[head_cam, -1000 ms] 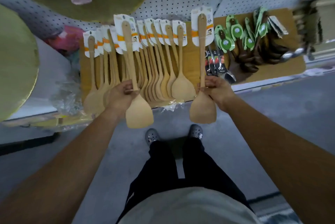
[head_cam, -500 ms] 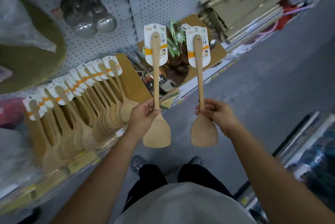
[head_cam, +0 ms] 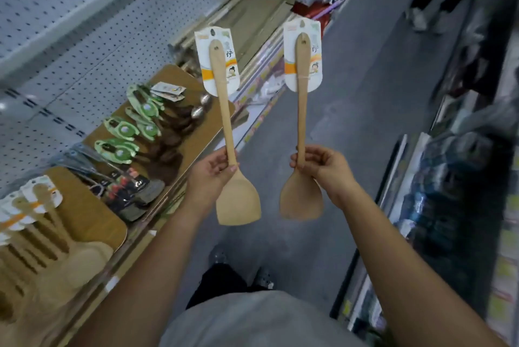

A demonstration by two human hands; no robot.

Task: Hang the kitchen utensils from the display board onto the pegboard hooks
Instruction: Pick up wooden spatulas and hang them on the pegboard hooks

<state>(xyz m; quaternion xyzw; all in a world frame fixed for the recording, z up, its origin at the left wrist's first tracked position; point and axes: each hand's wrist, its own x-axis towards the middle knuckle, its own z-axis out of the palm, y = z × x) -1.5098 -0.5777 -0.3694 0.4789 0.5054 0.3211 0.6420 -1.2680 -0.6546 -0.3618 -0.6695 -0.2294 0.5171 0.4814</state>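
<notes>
We see the white perforated pegboard wall [head_cam: 70, 26] filling the upper left, and the grey shop floor [head_cam: 365, 99] running up the middle as an aisle, with blurred stocked shelves [head_cam: 463, 178] down the right side. Along the foot of the pegboard lies a brown wooden display board with rounded corners [head_cam: 175, 77], carrying dark brown wooden spoons on green cards [head_cam: 165, 147] and a heap of black-handled tools [head_cam: 132, 192] at its near end. Just beside it, at lower left, a second brown display board [head_cam: 87, 214] carries a row of pale wooden spatulas on white cards [head_cam: 42, 234], lying side by side and overlapping. Two bare forearms reach out from the bottom of the view over the aisle, well clear of both boards. The left hand [head_cam: 209, 175] grips one pale wooden spatula with a squared blade [head_cam: 238, 203], its fingers [head_cam: 222, 160] curled round the neck of the handle just above the blade. The right hand [head_cam: 325, 167] holds a second pale wooden spatula with a rounder blade [head_cam: 302, 200] at the same spot, fingers and thumb closed round the thin handle. Both spatulas stand roughly upright, blades down and handles up, apart from each other in the air. Each handle top is tied to a white card with an orange band, one on the left [head_cam: 206, 66] and one on the right [head_cam: 314, 66].
</notes>
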